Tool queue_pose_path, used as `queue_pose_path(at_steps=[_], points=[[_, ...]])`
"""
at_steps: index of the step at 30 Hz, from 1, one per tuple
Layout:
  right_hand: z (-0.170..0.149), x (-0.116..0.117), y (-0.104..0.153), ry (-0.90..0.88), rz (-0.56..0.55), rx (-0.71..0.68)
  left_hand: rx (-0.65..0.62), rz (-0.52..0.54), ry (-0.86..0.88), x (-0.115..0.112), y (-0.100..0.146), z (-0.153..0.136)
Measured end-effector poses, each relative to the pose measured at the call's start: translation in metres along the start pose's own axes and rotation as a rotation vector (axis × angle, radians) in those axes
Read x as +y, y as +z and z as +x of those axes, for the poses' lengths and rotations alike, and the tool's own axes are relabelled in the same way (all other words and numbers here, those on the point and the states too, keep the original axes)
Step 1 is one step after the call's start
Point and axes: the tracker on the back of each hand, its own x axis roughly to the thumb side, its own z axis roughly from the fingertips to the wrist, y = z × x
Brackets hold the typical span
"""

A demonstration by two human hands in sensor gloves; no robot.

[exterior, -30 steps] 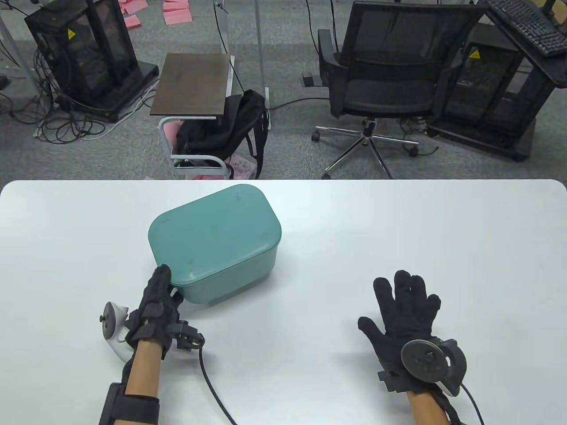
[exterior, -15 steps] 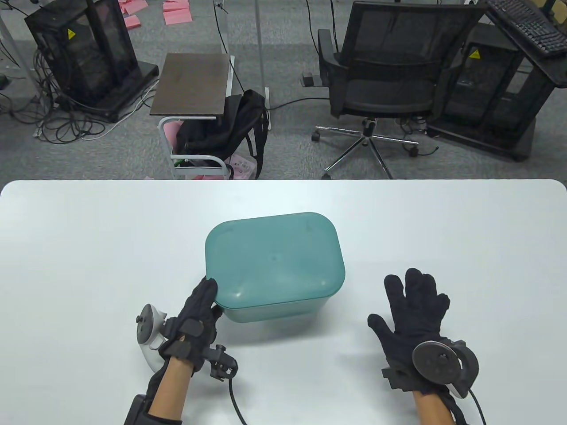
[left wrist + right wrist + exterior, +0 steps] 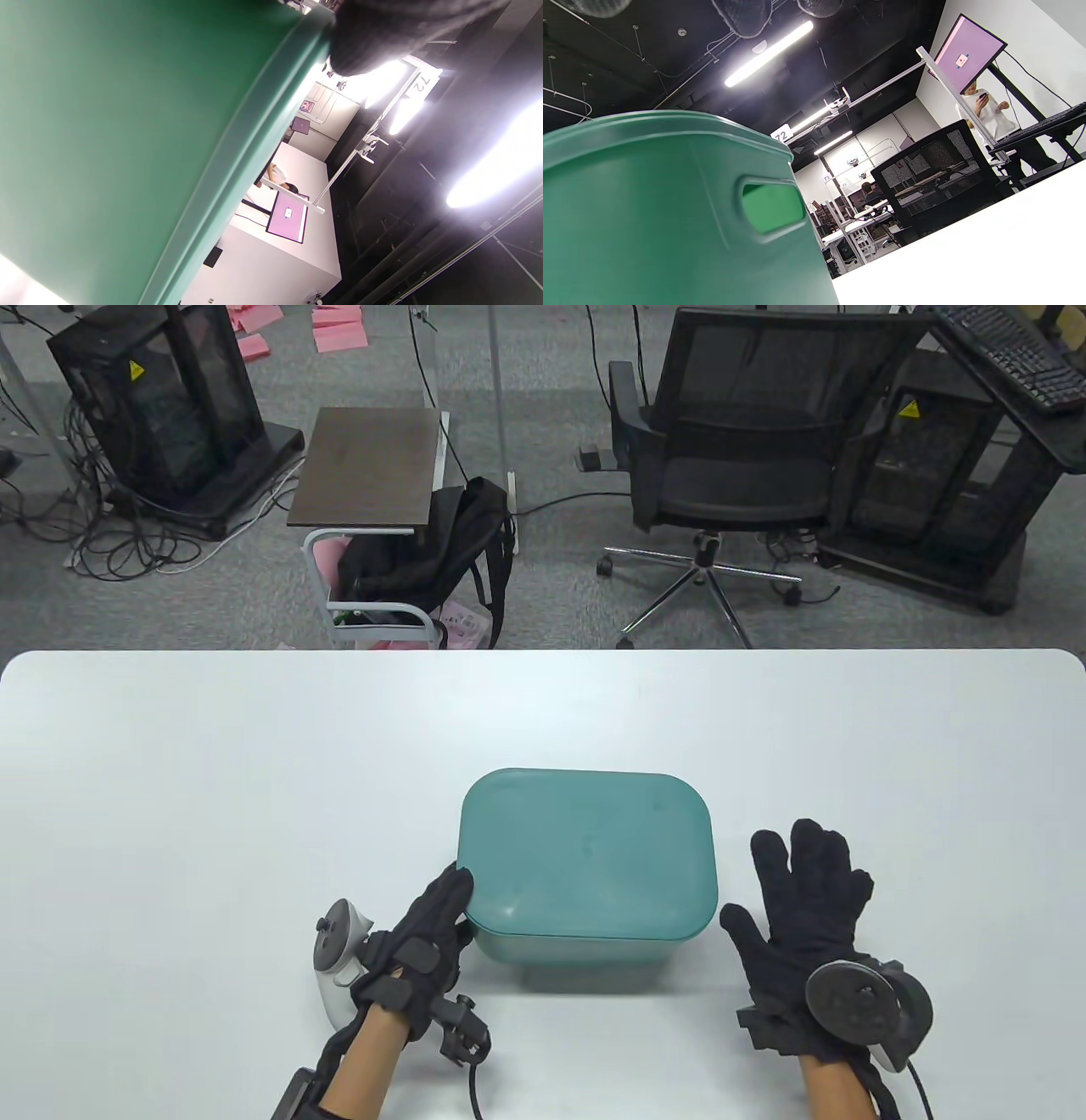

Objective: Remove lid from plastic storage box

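A teal plastic storage box (image 3: 577,954) with its lid (image 3: 587,853) on stands on the white table (image 3: 212,780), near the front edge at the middle. My left hand (image 3: 437,920) grips the box's near left corner, fingers lying on the lid's edge. In the left wrist view the box wall (image 3: 118,127) fills the left side and a gloved fingertip (image 3: 373,38) lies on the lid's rim. My right hand (image 3: 802,891) lies flat and open on the table just right of the box, apart from it. The right wrist view shows the box side (image 3: 649,220) with a handle slot (image 3: 772,205).
Beyond the table's far edge stand a black office chair (image 3: 747,458), a small side table (image 3: 369,466) with a black backpack (image 3: 424,551), and black racks at both sides. Cables trail from both wrists.
My left hand has dragged the box from the table's left middle to the right and nearer to me, turning it square. My right hand has shifted slightly right.
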Motion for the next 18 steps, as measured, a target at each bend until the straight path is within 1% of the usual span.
queue_pose_path(at_steps=[7, 12, 18], points=[[0.0, 0.001, 0.001, -0.002, 0.002, -0.001, 0.047, 0.004, 0.037, 0.003, -0.002, -0.016], [-0.001, 0.001, 0.001, -0.005, 0.007, 0.006, 0.05, 0.014, 0.04, 0.007, -0.003, -0.018], [0.0, 0.003, 0.002, -0.002, 0.019, 0.01, 0.063, -0.002, 0.042, 0.008, -0.003, -0.019]])
